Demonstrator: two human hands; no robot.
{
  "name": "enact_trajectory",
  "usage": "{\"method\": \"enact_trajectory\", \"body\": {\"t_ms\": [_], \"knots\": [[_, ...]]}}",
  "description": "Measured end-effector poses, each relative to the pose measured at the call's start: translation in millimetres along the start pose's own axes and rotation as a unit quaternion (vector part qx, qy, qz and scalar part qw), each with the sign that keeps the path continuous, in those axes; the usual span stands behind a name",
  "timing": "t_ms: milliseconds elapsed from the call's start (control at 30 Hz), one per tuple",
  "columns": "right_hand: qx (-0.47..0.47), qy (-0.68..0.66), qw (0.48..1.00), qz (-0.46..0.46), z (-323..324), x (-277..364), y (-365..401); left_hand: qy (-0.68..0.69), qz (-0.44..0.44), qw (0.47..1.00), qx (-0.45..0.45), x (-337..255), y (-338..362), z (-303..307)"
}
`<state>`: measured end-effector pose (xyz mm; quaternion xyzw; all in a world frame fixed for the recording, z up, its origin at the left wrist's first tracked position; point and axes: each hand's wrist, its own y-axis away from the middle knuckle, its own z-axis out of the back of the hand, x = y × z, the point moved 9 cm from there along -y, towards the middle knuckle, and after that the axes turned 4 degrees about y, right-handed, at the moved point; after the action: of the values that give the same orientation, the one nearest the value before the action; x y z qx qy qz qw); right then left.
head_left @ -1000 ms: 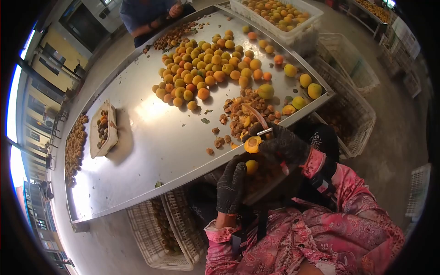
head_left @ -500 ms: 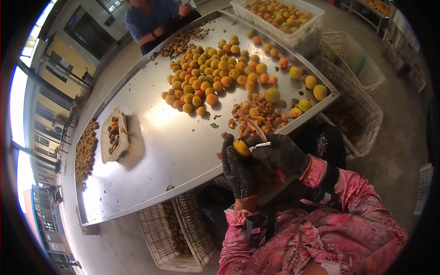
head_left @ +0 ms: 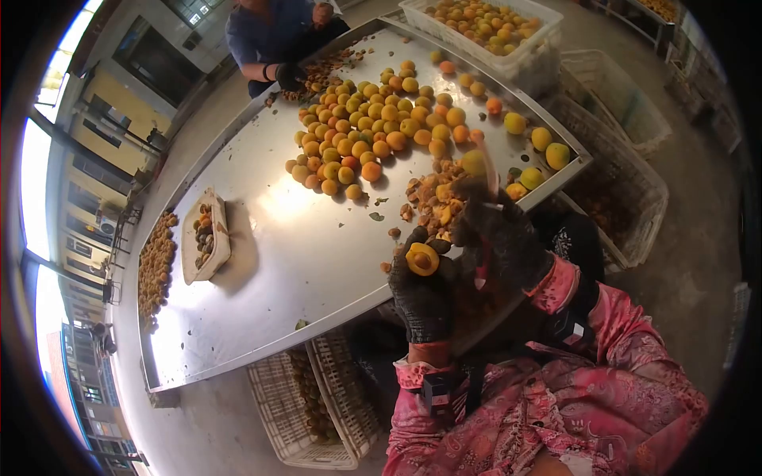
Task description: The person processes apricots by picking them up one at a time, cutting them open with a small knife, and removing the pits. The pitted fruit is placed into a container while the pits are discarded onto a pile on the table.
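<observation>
My left hand point(head_left: 422, 297), in a dark glove, is closed around an apricot half point(head_left: 422, 259) with its cut face turned up and a hollow in the middle. My right hand point(head_left: 504, 238), also gloved and blurred by motion, is to the right and slightly higher, apart from the fruit. It grips a slim metal hand tool point(head_left: 493, 206) whose exact kind I cannot make out. Just beyond both hands lies a heap of opened apricot pieces point(head_left: 435, 194). Whole apricots point(head_left: 369, 123) are spread behind that heap.
The metal table point(head_left: 278, 293) has a raised rim. On its left stand a white tray point(head_left: 218, 258) of dark pieces and a pile of brown pieces point(head_left: 157, 270). Crates point(head_left: 317, 456) stand below and right, one full of apricots point(head_left: 548, 36). Another person point(head_left: 274, 40) works opposite.
The apricot in my left hand now shows an open cut face. My right hand has moved away from it, up and right, with the tool. The other person's gloved hand has come onto the far pile.
</observation>
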<state>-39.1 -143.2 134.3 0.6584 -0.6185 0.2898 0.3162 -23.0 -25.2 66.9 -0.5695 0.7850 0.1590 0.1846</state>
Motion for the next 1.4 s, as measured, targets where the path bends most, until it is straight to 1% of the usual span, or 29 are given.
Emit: {"method": "enact_trajectory", "body": {"t_ms": [33, 67, 100, 133, 167, 233, 300, 367, 467, 533, 600, 700, 767, 867, 900, 933, 967, 1000, 1033, 1067, 1100, 1133, 1167, 1200, 1233, 1300, 1333, 1367, 1400], "knots": [[-0.031, 0.009, 0.999, 0.026, 7.7, 9.9, -3.1, -0.034, 0.001, 0.999, -0.042, 1.6, -1.1, 4.0], [-0.025, -0.018, 0.996, 0.084, 2.1, 25.0, -7.3, -0.033, 0.005, 0.999, -0.041, 6.4, -2.5, -4.4], [-0.031, -0.015, 0.996, 0.087, 2.2, 29.4, -9.1, -0.013, -0.002, 0.992, -0.127, 14.0, -1.5, -1.8], [-0.019, -0.05, 0.991, 0.125, -1.2, 38.1, -10.2, 0.006, -0.011, 0.977, -0.214, 17.8, 3.5, 6.8], [-0.006, -0.084, 0.983, 0.163, -3.7, 46.8, -10.2, 0.007, -0.007, 0.977, -0.214, 21.4, 4.9, 8.5], [-0.016, -0.079, 0.983, 0.165, -6.2, 51.3, -12.6, -0.067, -0.017, 0.987, -0.147, 22.5, 2.4, 1.4], [-0.047, -0.058, 0.974, 0.214, -6.3, 58.9, -11.1, -0.037, -0.005, 0.989, -0.146, 29.0, 3.5, -3.9], [-0.052, -0.051, 0.97, 0.233, -6.8, 56.9, -10.1, -0.008, 0.007, 0.989, -0.146, 33.1, 6.9, -15.2], [-0.051, -0.044, 0.961, 0.269, 0.3, 54.6, -11.0, 0.007, -0.015, 0.991, -0.13, 31.6, 9.7, -31.5], [-0.048, -0.044, 0.956, 0.287, 5.2, 52.6, -11.7, 0.004, -0.044, 0.984, -0.174, 29.3, 11.5, -24.9], [-0.122, 0.152, 0.915, 0.354, 8.4, 61.4, -1.3, 0.005, -0.029, 0.984, -0.178, 31.3, 13.8, -27.2], [-0.086, 0.103, 0.934, 0.332, 0.6, 61.7, 3.4, 0.008, -0.008, 0.984, -0.176, 35.3, 17.1, -26.1], [-0.084, 0.078, 0.942, 0.317, 1.7, 58.4, 0.8, 0.01, -0.001, 0.985, -0.171, 40.6, 14.3, -23.6], [-0.072, 0.002, 0.961, 0.269, 4.0, 47.3, -6.3, 0.035, -0.034, 0.979, -0.198, 44.3, 11.8, -17.4], [-0.069, -0.023, 0.965, 0.253, 4.8, 44.1, -8.2, -0.088, -0.062, 0.979, -0.175, 34.7, 14.6, -25.2], [-0.07, -0.023, 0.964, 0.255, 6.2, 44.7, -9.6, -0.209, -0.089, 0.963, -0.148, 27.2, 16.4, -34.0], [-0.038, -0.065, 0.964, 0.254, 4.9, 44.8, -12.6, -0.208, -0.088, 0.963, -0.147, 26.3, 17.9, -29.5], [-0.007, -0.107, 0.962, 0.252, 3.3, 45.2, -14.8, -0.489, -0.195, 0.844, -0.106, 5.0, 22.6, -44.5], [-0.009, -0.106, 0.962, 0.251, 5.1, 46.5, -16.1, -0.718, -0.281, 0.635, -0.054, 1.8, 29.0, -68.5], [-0.006, -0.135, 0.966, 0.218, 6.5, 43.5, -21.0, -0.717, -0.28, 0.636, -0.054, -2.2, 30.3, -72.6], [-0.004, -0.164, 0.969, 0.186, 7.3, 41.0, -25.9, -0.705, -0.252, 0.661, -0.044, -4.4, 30.2, -78.6], [-0.004, -0.165, 0.969, 0.186, 9.3, 44.6, -29.2, -0.692, -0.224, 0.685, -0.033, -4.5, 28.6, -80.8], [0.039, -0.138, 0.978, 0.152, 2.8, 43.6, -34.6, -0.693, -0.224, 0.685, -0.032, -5.3, 27.2, -76.0], [0.081, -0.111, 0.984, 0.118, -3.7, 40.1, -37.6, -0.692, -0.183, 0.698, -0.018, 1.8, 22.5, -63.4], [0.079, -0.111, 0.984, 0.118, -1.4, 38.8, -39.9, -0.69, -0.141, 0.71, -0.004, 8.7, 19.6, -54.7], [0.152, -0.069, 0.981, 0.099, -11.1, 28.1, -46.5, -0.694, -0.117, 0.711, 0.019, 10.8, 16.5, -55.9], [0.129, -0.039, 0.989, 0.063, -4.2, 15.1, -53.5, -0.697, -0.095, 0.71, 0.04, 15.6, 14.5, -57.1], [0.128, -0.039, 0.989, 0.063, -3.6, 14.9, -53.2, -0.696, -0.094, 0.711, 0.04, 16.0, 14.7, -59.0], [0.135, 0.21, 0.942, 0.224, -12.5, 35.6, -44.0, -0.717, -0.071, 0.693, 0.025, 17.3, 14.8, -57.2]]}}
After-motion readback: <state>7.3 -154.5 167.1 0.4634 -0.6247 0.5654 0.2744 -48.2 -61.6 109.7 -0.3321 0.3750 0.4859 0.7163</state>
